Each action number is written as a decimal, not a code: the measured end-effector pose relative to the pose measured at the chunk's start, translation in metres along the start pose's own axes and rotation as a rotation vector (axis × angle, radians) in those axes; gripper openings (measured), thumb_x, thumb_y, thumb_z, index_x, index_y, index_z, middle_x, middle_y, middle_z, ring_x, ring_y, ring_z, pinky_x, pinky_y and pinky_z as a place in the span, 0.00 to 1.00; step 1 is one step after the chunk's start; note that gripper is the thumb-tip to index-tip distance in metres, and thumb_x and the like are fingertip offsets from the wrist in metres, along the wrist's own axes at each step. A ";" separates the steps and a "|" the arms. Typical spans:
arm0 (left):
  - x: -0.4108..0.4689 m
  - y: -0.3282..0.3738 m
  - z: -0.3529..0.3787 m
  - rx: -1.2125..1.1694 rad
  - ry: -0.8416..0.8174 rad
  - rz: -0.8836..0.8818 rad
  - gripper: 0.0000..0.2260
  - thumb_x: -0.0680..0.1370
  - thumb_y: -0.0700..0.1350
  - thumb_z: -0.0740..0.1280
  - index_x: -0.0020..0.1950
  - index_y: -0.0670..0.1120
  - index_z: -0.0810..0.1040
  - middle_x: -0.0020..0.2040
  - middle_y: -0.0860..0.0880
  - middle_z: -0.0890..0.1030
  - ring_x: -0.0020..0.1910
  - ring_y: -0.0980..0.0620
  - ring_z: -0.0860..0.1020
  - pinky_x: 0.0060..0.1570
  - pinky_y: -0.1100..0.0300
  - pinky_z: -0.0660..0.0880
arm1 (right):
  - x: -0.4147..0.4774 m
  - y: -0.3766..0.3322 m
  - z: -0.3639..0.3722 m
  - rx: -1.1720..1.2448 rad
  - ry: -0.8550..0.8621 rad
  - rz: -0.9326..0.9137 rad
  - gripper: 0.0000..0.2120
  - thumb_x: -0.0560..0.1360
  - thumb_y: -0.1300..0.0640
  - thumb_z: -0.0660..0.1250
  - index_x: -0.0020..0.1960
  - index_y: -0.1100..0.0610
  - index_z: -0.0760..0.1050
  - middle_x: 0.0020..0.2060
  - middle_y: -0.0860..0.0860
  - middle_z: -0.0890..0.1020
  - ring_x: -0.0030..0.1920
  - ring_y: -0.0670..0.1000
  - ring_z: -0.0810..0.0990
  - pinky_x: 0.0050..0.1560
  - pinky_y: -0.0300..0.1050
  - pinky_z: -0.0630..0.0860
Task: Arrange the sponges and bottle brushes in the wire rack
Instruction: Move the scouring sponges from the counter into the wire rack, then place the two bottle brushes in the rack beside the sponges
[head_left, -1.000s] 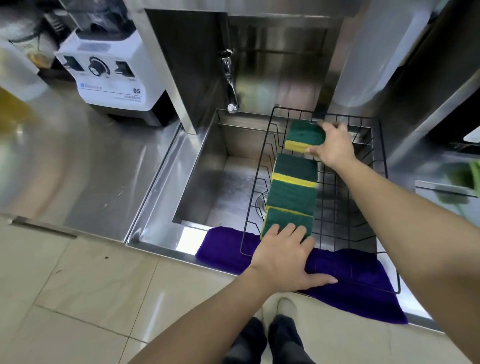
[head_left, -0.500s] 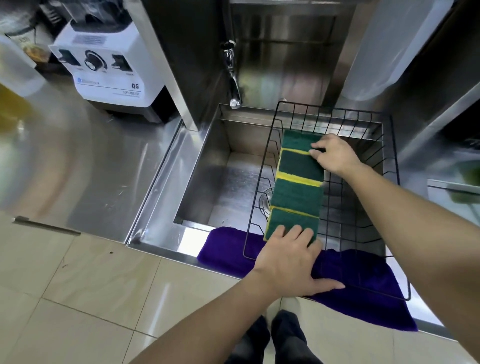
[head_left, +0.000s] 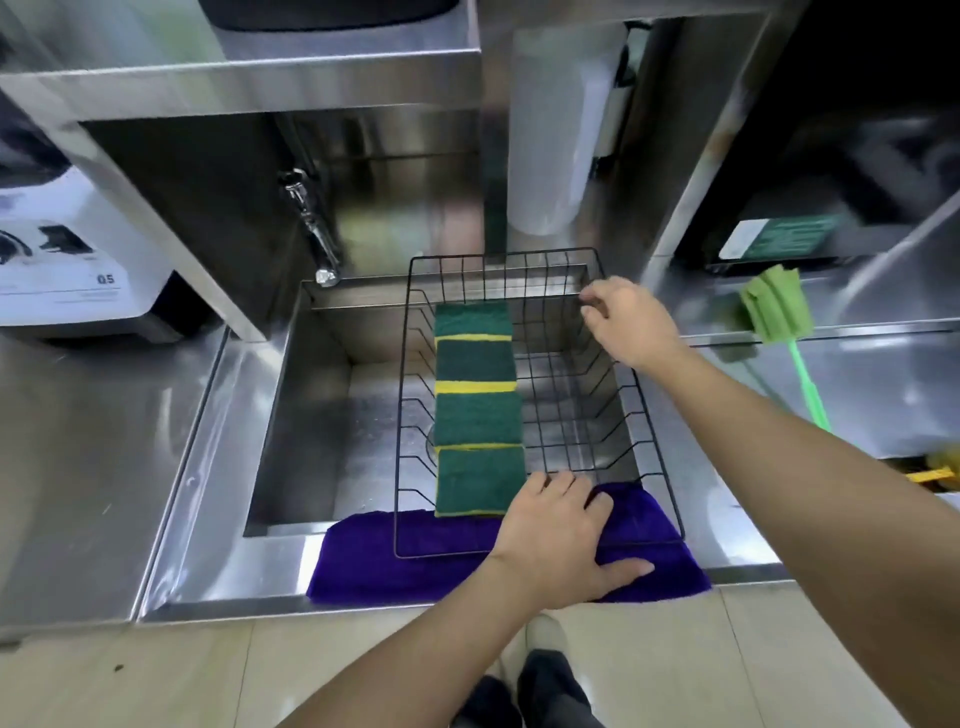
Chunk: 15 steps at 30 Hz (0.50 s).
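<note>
A black wire rack (head_left: 410, 415) sits over the right part of the sink. Several green-and-yellow sponges (head_left: 477, 410) lie in a row along its left side, from back to front. My left hand (head_left: 558, 540) rests flat on the rack's front edge and the purple cloth (head_left: 363, 561), just right of the nearest sponge. My right hand (head_left: 626, 325) hovers over the rack's back right corner, fingers loosely curled, holding nothing. A green bottle brush (head_left: 776, 306) with a light green handle lies on the counter to the right.
A steel sink (head_left: 311, 415) with a tap (head_left: 314, 228) lies under the rack. A white blender base (head_left: 62, 270) stands on the left counter. A yellow object (head_left: 935, 470) shows at the right edge. My shoes are below on the tiled floor.
My right hand let go of the far sponge, which now lies in the row, and moved right toward the rack's back corner. The view shifted right, showing the brush.
</note>
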<state>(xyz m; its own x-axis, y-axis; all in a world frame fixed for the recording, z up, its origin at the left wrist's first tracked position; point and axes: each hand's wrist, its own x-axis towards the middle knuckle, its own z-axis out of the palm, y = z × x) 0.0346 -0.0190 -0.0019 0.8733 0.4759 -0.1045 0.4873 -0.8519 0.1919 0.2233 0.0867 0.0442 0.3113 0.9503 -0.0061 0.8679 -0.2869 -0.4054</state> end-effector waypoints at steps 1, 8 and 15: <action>0.004 0.005 0.001 -0.008 -0.017 0.016 0.31 0.74 0.69 0.53 0.58 0.44 0.73 0.54 0.45 0.76 0.54 0.45 0.71 0.57 0.50 0.65 | -0.006 0.012 -0.008 -0.016 0.072 0.043 0.14 0.78 0.59 0.60 0.61 0.61 0.75 0.60 0.61 0.77 0.61 0.62 0.75 0.59 0.53 0.73; 0.028 0.030 0.006 0.009 -0.082 0.039 0.31 0.74 0.70 0.52 0.60 0.45 0.70 0.59 0.45 0.76 0.57 0.45 0.71 0.57 0.50 0.65 | -0.059 0.114 -0.034 -0.169 0.210 0.542 0.24 0.75 0.57 0.63 0.68 0.63 0.64 0.65 0.63 0.71 0.66 0.64 0.70 0.63 0.56 0.66; 0.032 0.031 0.004 -0.001 -0.114 0.017 0.30 0.74 0.70 0.53 0.60 0.46 0.68 0.59 0.47 0.76 0.57 0.46 0.72 0.57 0.50 0.67 | -0.098 0.158 -0.016 -0.047 0.073 0.725 0.34 0.78 0.54 0.59 0.77 0.58 0.47 0.73 0.60 0.62 0.72 0.61 0.61 0.69 0.58 0.60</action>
<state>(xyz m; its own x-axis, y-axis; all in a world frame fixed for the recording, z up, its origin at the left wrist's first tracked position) 0.0775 -0.0314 -0.0033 0.8757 0.4337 -0.2120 0.4729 -0.8592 0.1954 0.3360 -0.0536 -0.0049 0.8375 0.5099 -0.1967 0.4495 -0.8474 -0.2826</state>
